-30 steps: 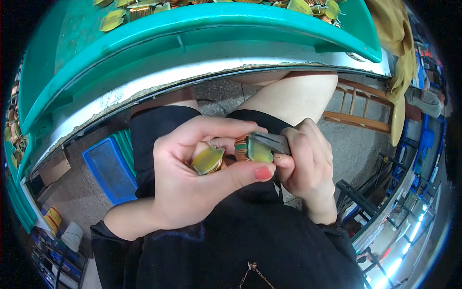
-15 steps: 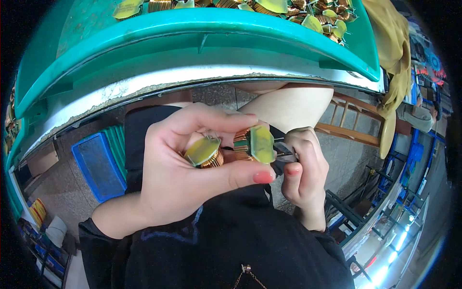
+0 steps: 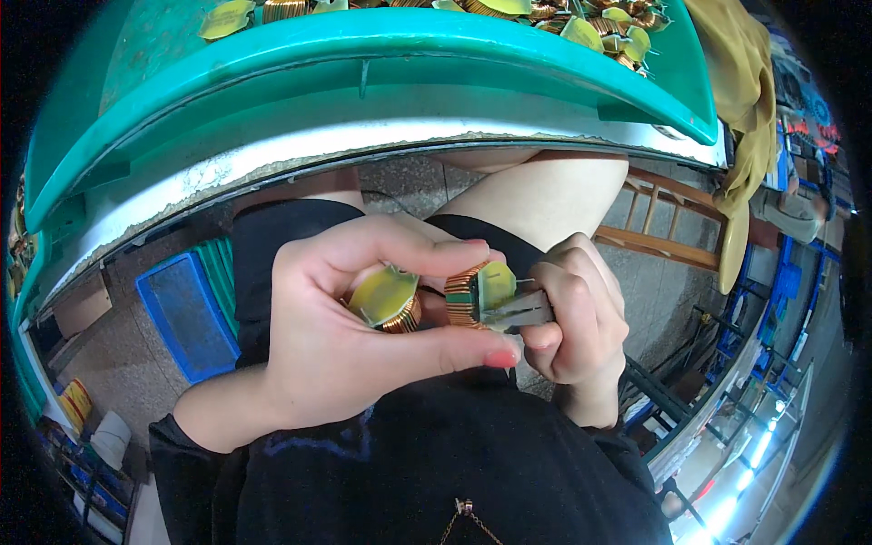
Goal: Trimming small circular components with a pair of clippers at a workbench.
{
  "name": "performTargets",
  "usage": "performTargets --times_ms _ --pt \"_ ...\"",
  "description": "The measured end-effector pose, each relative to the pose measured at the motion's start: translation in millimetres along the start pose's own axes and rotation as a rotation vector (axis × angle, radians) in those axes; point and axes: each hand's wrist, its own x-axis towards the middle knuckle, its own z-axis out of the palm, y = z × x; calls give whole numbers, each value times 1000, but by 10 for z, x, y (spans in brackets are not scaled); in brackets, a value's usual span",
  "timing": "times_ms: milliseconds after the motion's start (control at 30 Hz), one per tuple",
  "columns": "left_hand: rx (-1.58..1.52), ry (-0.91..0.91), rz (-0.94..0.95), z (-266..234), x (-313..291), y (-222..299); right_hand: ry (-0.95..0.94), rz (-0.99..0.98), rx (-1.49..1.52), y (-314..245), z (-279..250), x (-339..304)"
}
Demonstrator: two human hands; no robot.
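My left hand (image 3: pixel 336 318) is closed around two copper-wound coils. One coil (image 3: pixel 466 295) is pinched between the thumb and fingertips, with its yellow-green end plate facing right and thin pins sticking out. The other coil (image 3: pixel 386 298) rests deeper in the palm, its plate turned up. At the right, my right hand (image 3: pixel 581 313) grips a grey metal tool (image 3: pixel 522 312) with a flat, tapered front end. Its tip lies against the plate of the pinched coil, by the pins. The fist hides the tool's handle, so its exact kind cannot be told.
Beyond my hands, a green tray (image 3: pixel 409 41) on a white-edged table holds several similar coils (image 3: pixel 604 32). Below left stands a blue crate (image 3: pixel 189 313). A wooden slatted frame (image 3: pixel 668 218) and mustard cloth (image 3: pixel 740 109) are at the right.
The tool has turned and moved left, its flat front now against the coil's plate. Both coils have tilted slightly and sit a little lower in the picture, still in my left hand.
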Motion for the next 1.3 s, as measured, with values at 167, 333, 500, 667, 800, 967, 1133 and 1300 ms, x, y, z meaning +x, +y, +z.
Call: performTargets --times_ms 167,333,500,667,800,967,1133,1300 --pt "101 29 42 44 -2 -13 14 -34 -94 19 -10 -35" --pt "195 3 43 46 32 11 37 -5 -78 13 -1 -79" --pt "14 75 -73 79 78 59 305 135 313 39 124 -82" --pt "-383 122 -250 133 102 140 192 339 503 53 -29 -133" --pt "-461 33 -338 76 103 143 24 240 287 69 -93 -46" --pt "-552 3 -426 103 118 140 -147 298 274 34 -214 12" --pt "-568 -17 -452 87 109 138 -194 398 288 -40 -273 44" --pt "-555 -20 -483 107 101 157 -219 407 219 -67 -341 91"
